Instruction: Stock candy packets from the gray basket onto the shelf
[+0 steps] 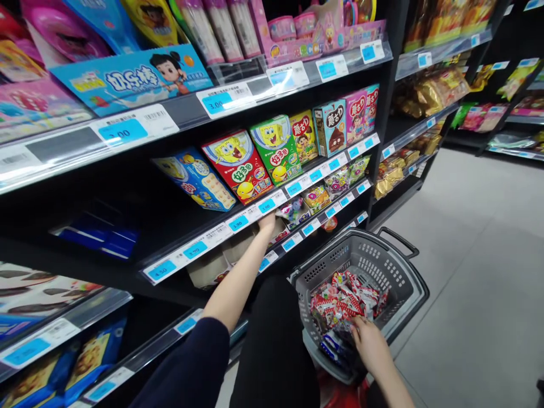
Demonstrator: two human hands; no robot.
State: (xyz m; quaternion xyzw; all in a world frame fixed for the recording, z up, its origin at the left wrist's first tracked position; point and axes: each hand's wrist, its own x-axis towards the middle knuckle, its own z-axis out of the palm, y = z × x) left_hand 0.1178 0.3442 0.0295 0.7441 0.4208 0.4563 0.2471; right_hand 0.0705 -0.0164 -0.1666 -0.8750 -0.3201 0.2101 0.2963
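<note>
My left hand [267, 222] reaches under a shelf edge into the lower shelf, beside a purple and white snack bag [293, 211]. Its fingers are hidden behind the price strip. Over the near side of a grey shopping basket [399, 277] is my right hand [369, 338], its fingers closed at a dark, glossy packet [345, 333]. Red and white wrapped packets [338, 300] lie heaped in the basket, with blue packets [334, 348] near its close end.
Above my left hand stand cartoon snack boxes, among them a red box [238, 166] and a green box [276, 150]. Black shelving with blue price labels runs along the left. My knee [276, 340] is between my arms. Grey floor [480, 255] extends to the right.
</note>
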